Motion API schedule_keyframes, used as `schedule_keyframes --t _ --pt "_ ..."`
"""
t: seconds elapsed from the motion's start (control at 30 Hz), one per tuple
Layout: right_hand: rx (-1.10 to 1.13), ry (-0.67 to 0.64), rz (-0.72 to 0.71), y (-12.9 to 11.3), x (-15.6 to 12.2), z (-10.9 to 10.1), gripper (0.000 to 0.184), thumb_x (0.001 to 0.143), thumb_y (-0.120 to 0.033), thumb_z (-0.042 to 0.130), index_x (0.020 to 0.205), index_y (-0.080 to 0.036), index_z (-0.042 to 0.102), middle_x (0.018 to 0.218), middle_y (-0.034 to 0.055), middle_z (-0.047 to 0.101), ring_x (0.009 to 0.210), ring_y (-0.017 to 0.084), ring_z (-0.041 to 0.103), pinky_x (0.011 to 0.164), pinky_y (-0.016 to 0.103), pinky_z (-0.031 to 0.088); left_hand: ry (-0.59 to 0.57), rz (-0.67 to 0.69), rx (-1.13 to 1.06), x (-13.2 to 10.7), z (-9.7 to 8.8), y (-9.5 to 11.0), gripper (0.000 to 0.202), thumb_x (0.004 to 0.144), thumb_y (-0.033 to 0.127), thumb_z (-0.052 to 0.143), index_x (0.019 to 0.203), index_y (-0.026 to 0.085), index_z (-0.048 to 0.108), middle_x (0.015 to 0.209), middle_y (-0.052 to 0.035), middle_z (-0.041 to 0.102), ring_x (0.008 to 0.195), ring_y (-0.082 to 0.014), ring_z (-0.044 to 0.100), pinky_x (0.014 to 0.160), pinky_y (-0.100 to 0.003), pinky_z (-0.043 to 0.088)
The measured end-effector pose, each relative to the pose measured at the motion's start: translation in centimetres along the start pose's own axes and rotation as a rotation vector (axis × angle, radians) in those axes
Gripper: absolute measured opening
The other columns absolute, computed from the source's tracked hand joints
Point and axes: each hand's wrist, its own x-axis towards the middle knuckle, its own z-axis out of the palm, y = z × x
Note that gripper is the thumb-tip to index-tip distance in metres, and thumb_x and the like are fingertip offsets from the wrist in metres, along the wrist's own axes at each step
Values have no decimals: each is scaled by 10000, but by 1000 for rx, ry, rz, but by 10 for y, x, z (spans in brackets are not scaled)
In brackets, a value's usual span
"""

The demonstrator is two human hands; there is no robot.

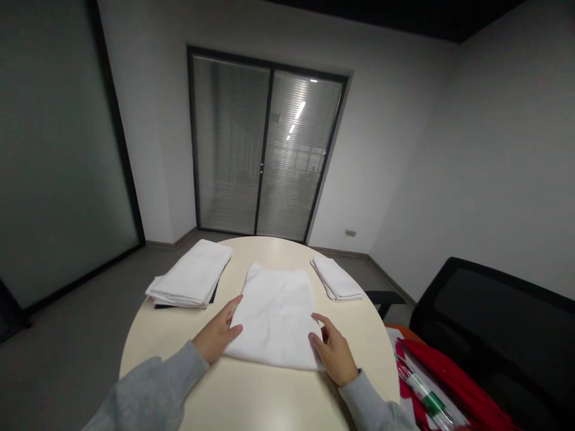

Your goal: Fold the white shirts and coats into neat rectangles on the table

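Observation:
A folded white cloth (276, 317) lies flat on the round table in front of me, faintly creased across its top. At its left edge rests my left hand (220, 332), thumb and index finger spread apart and touching the fabric. On the opposite edge, my right hand (333, 350) touches the cloth with thumb and index finger apart, the other fingers bent and partly hidden. Neither hand visibly grips the fabric.
A stack of folded white cloths (193, 275) sits on something dark at the table's left. Another folded white cloth (336, 279) lies at the right rim of the cream table (256, 389). A black chair (494, 329) holds red items (453, 383) and a clear-wrapped package (426, 395).

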Motion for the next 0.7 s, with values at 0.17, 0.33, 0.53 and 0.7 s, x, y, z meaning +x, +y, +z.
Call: schedule_keyframes --t 0.17,0.33,0.53,0.7 --pt "-184 -48 -95 0 -39 -2 475 912 -415 438 1209 -240 765 845 57 746 829 268 692 851 424 505 57 -47 568 -62 -1 -2 686 737 340 666 1398 159 645 1478 -137 608 1399 -316 520 1237 -418 296" --pt "-213 -189 -264 17 -87 -3 410 982 -366 474 1285 -291 742 1027 80 793 954 263 724 1006 441 490 27 -265 857 -114 -4 15 691 881 542 572 1500 235 570 1046 -80 770 999 -297 697 927 -397 497" --pt "-296 -346 -112 -2 -92 -22 460 913 -366 514 1318 -316 726 923 71 784 922 284 725 983 414 499 102 -185 576 -51 -28 24 922 911 614 511 1627 89 263 779 -11 707 702 -240 674 661 -319 481" --pt "-276 -352 -50 -41 -44 -36 615 917 -485 530 1493 -271 552 959 48 770 930 266 713 836 342 495 283 -103 589 16 -35 -1 1030 860 515 618 1617 -25 175 927 -101 754 923 -296 723 842 -363 518"
